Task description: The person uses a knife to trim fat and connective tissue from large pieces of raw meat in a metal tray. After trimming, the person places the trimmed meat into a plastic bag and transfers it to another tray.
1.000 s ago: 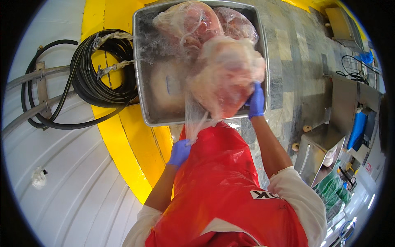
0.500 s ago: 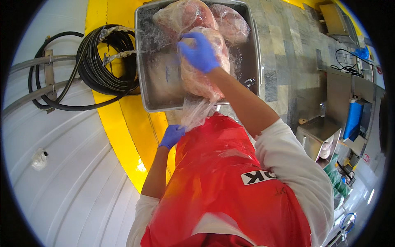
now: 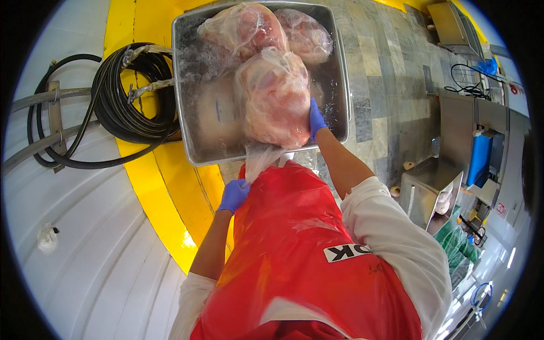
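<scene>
A large pink piece of meat [image 3: 276,102] in clear plastic lies over the near side of a metal tub [image 3: 187,133] of bubbling water. The twisted open end of its bag [image 3: 260,160] hangs over the near rim, and my left hand [image 3: 234,196], blue-gloved, is closed on it. My right hand [image 3: 316,120], also in a blue glove, cups the meat's right side; some of its fingers are hidden behind the piece. Farther back in the tub are two more bagged pieces, one at the left [image 3: 249,29] and one at the right [image 3: 306,37]. A pale submerged shape [image 3: 218,113] shows at the left.
A coiled black hose [image 3: 116,113] hangs left of the tub beside metal pipes [image 3: 48,96]. Yellow panels [image 3: 150,181] border the white ribbed wall [image 3: 107,243]. Tiled floor [image 3: 377,85] stretches right, toward a steel cart [image 3: 428,184] and steel cabinets [image 3: 456,127].
My right hand has gone from the top of the near meat piece to its right side. The piece has turned and shows more of its pink face. My left hand keeps hold of the bag end.
</scene>
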Available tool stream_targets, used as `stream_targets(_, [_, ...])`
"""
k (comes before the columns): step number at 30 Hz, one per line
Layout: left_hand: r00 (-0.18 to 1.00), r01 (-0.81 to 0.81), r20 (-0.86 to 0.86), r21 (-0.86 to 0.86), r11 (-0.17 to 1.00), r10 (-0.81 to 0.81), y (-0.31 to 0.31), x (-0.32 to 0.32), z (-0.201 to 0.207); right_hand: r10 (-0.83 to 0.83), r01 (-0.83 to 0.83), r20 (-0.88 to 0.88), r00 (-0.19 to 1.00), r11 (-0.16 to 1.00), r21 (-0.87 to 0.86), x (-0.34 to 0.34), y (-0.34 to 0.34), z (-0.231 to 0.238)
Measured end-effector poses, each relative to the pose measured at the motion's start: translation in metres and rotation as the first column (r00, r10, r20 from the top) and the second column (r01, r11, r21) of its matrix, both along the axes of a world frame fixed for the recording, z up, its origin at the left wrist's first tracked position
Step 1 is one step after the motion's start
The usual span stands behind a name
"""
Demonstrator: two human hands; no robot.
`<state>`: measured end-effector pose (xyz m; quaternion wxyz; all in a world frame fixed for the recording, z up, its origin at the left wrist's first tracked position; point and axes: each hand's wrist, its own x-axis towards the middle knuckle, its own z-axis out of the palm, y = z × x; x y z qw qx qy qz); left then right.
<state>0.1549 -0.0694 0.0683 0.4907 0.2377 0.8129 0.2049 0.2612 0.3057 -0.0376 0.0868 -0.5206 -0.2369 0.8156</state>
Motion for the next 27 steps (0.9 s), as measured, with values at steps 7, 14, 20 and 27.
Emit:
stream_targets(7, [0.955,0.034,0.297,-0.041,0.999,-0.021,-0.010,0.037,-0.030,-0.136,0.042,0.256,0.957,0.938,0.344,-0.051,-0.075,0.085])
stream_targets(14, [0.973,0.098,0.193,0.155,0.983,-0.127,0.019,0.002,0.009,0.452,-0.430,0.175,0.875,0.560,0.708,-0.139,-0.132,0.139])
stream_targets(20, [0.947,-0.143,0.310,0.171,0.975,0.084,0.012,-0.021,0.109,0.597,-0.823,0.707,0.379,-0.131,0.552,-0.120,-0.166,0.130])
stream_targets(27, [0.955,-0.035,0.295,0.222,0.974,-0.033,0.007,-0.020,0.150,0.729,-0.874,0.515,0.451,0.246,0.419,-0.133,-0.168,0.104])
